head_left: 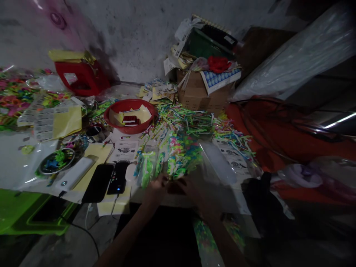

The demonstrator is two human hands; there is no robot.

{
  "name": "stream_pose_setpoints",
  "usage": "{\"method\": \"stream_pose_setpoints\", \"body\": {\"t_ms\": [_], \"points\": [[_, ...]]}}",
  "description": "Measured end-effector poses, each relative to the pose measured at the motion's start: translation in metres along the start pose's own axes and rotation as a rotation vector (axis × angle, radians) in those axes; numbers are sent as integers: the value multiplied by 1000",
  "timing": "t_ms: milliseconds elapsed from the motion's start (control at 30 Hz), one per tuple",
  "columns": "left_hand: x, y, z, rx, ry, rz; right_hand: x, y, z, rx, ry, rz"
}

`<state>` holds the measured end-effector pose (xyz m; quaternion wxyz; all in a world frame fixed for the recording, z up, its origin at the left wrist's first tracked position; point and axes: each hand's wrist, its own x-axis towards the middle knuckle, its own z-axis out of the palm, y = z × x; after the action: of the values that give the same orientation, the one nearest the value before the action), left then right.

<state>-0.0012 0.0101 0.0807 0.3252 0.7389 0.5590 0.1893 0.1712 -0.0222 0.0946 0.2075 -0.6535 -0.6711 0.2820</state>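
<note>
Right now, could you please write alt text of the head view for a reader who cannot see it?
Two bare hands, the left hand and the right hand, meet at a clear packet of bright plastic pieces on a dim, cluttered work surface. Beyond lie a red bowl, loose colourful pieces and a cardboard box; two dark phones lie left.

One head-worn camera looks forward and down. It sits close above both hands (175, 187), facing the cluttered floor (69, 241) and wall (133, 33).

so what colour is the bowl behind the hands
Red; the bowl shows best in the head view, holding yellowish paper pieces.
</note>
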Motion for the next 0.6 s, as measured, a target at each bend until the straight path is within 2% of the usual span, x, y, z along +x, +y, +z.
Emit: {"method": "stream_pose_setpoints", "body": {"t_ms": [67, 267, 500, 600], "points": [[7, -7, -2, -71, 28, -40, 4, 1, -3, -93, -13, 9], [23, -14, 1, -117, -4, 52, 22, 14, 3, -236, -74, 39], [24, -7, 1, -91, 15, 56, 28, 12, -3, -329, -150, 14], [20, -12, -8, -64, 29, 23, 24, 8, -6, -364, -136, -1]]}}
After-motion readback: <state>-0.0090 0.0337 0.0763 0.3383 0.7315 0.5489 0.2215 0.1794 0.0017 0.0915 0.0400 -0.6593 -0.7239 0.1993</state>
